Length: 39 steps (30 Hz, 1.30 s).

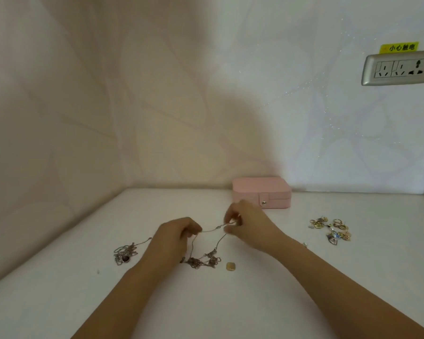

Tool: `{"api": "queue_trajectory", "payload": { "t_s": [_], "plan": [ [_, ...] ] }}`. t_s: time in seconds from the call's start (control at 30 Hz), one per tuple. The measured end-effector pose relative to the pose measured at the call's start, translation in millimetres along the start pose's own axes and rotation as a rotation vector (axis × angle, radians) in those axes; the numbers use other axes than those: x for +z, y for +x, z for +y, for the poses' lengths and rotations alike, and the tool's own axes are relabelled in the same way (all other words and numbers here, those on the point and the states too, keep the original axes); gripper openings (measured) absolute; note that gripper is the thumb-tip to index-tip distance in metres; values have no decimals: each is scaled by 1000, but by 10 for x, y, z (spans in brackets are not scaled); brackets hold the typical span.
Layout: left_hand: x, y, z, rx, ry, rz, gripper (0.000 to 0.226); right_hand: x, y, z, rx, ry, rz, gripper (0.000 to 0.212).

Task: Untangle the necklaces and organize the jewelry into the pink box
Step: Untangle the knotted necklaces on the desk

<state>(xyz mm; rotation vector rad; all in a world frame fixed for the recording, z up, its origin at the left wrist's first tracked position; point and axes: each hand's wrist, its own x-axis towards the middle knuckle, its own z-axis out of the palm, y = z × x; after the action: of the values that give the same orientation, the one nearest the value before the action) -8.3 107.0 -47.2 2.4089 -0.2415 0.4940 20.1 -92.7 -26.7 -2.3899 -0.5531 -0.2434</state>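
1. The left hand (174,237) reaches in from the near edge, in front and to the left of the closed, rectangular pink box (261,192). Its fingers are curled, pinching a thin silver chain (212,230).
2. The right hand (245,225), directly in front of the pink box, pinches the other end of that chain between thumb and fingers, so a short stretch hangs between the hands.
3. From there strands drop to a tangled clump of silver necklaces (201,261) lying on the glossy white table (230,302), in front of the box.
4. A second heap of silver chain with a dark red pendant (124,253) lies further left of the box.
5. A small square gold piece (230,266) lies just beside the clump, on the side nearer the box's right end.
6. A loose pile of gold and silver rings and earrings (332,230) lies in front and to the right of the box, well apart.
7. The box stands against the pale patterned wallpaper (157,106). High to its right is a silver-framed wall socket (399,68) under a yellow sticker (399,47).
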Motion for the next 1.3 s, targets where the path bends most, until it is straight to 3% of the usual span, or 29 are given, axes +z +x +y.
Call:
{"api": "queue_trajectory", "payload": {
  "t_s": [0.07, 0.13, 0.33, 0.57, 0.73, 0.8, 0.87, 0.9, 0.97, 1.07, 1.3],
  "plan": [
    [29, -4, 10, 87, 3, -188, 43, -1, -125, -196, -105, 143, -295, 9],
    [58, -8, -29, 93, 11, -297, 42, 16, -199, -300, -127, 114, -501, 16],
    [53, -10, -99, -53, 238, -470, 47, -222, -188, -189, -13, -94, -583, 14],
    [80, -35, -12, -151, 483, -545, 56, -642, -222, 198, 256, -167, -452, 8],
    [58, -122, 145, -278, 605, -580, 66, -674, -193, 373, 439, -470, -407, 25],
    [68, -175, 222, -338, 673, -570, 68, -609, -163, 429, 438, -483, -255, 20],
    [91, -203, 271, -335, 741, -542, 69, -570, -142, 385, 356, -340, -126, 9],
    [110, -204, 286, -259, 744, -521, 68, -561, -148, 325, 290, -237, -117, 3],
    [165, -198, 317, -10, 613, -507, 66, -512, -171, 181, 206, -82, -198, 12],
    [289, -213, 396, 166, 381, -545, 63, -398, -192, 121, 172, -148, -315, 20],
    [358, -189, 341, -94, 489, -563, 74, -433, -160, 155, 205, -211, -300, 13]
  ]
}}
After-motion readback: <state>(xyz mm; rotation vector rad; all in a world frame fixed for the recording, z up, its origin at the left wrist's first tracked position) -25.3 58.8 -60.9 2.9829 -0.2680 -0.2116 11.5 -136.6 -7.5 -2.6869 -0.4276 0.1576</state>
